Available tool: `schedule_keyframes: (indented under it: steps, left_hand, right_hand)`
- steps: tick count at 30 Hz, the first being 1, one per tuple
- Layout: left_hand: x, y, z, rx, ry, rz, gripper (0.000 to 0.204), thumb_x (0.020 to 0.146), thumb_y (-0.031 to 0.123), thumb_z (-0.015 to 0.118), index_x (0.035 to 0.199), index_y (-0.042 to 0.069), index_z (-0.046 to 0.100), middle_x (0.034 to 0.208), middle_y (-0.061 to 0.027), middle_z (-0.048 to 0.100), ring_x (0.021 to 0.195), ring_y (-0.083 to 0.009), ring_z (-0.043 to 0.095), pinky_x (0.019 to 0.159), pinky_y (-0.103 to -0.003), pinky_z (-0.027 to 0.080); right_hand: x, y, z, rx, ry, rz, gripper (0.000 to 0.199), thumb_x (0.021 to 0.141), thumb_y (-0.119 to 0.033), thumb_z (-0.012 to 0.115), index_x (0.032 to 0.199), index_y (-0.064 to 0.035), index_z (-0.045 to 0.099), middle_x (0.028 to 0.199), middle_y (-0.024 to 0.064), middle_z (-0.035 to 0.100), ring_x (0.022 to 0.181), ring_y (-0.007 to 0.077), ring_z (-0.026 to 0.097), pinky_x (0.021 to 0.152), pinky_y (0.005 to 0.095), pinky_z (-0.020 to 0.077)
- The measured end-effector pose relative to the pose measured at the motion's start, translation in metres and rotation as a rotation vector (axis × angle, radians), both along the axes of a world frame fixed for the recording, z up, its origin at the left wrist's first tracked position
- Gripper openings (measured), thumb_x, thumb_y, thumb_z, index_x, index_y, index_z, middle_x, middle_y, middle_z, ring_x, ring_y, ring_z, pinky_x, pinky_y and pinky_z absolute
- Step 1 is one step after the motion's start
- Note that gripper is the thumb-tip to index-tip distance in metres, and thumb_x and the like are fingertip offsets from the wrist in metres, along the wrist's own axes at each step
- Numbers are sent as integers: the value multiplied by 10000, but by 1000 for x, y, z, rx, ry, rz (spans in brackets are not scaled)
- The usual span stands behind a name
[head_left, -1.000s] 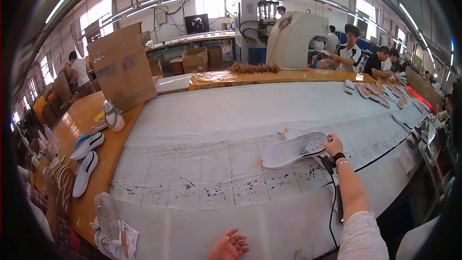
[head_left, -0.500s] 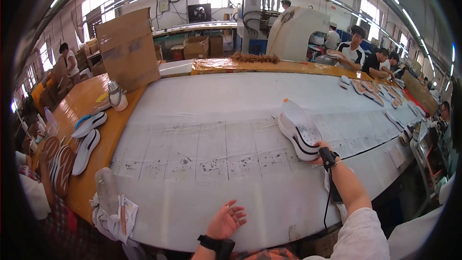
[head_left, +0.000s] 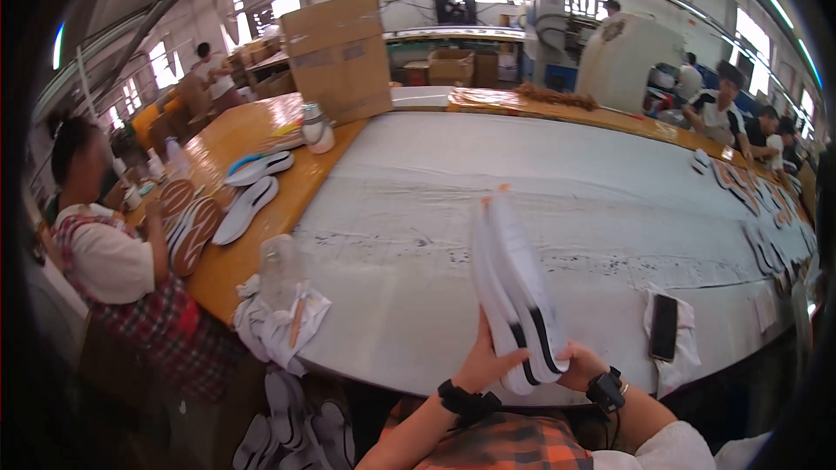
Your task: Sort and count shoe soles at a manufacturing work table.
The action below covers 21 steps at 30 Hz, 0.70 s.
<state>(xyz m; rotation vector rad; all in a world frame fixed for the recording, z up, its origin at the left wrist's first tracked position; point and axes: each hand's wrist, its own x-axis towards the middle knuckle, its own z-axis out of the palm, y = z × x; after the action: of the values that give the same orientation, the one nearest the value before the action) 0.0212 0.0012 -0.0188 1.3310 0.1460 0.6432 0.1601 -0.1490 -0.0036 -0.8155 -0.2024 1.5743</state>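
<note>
Both hands are gripping a white shoe sole (head_left: 515,287) with a black stripe, holding it on edge above the near rim of the white table (head_left: 540,174). The left hand (head_left: 490,360) is wrapping its fingers around the sole's near end from the left; the right hand (head_left: 582,364) is closing on the same end from the right. Both wrists are wearing black bands.

Just right of the hands, a dark phone (head_left: 664,326) is lying on a white cloth (head_left: 675,365). To the left, at the table's corner, crumpled cloths (head_left: 279,326) are sitting beside a clear bottle (head_left: 277,265).

Farther left, a person in a plaid apron (head_left: 122,287) is sitting at an orange bench (head_left: 252,135) where soles (head_left: 246,209) are lying. Beyond them, a cardboard box (head_left: 338,57) is standing. Far right, seated workers (head_left: 740,117) are lining the table.
</note>
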Motion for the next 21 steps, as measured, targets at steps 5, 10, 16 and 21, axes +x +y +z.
schedule_keyframes:
  steps: [5,10,16,21]
  left_hand:
    - [-21,-11,31,-8,-27,-114,1058,681,138,725,1381,86,-66,1380,-99,196,1247,-202,257,1002,-343,271]
    - [-25,-5,14,-211,-101,-187,841,741,87,644,1376,61,95,1343,-73,296,1217,-186,310,1001,-330,264]
    - [-15,16,20,-131,40,-88,759,776,68,592,1376,83,127,1327,-73,294,1188,-155,334,967,-311,307]
    - [-4,10,5,-189,-51,-88,724,806,103,597,1376,96,150,1307,-72,302,1128,-134,376,881,-276,385]
  right_hand:
    - [-7,4,-11,93,-55,-158,568,640,-64,492,1189,55,409,1108,171,548,976,301,565,886,385,441]
    - [-10,-8,-26,236,29,-177,680,587,-128,626,1201,51,395,1087,177,557,945,305,580,847,397,467]
    - [-19,-7,-5,250,-197,-295,719,596,-123,646,1243,9,361,1113,145,538,987,283,556,841,386,466]
    - [-40,3,21,306,-673,-411,842,613,-92,667,1337,-37,240,1216,110,454,1115,245,466,923,364,395]
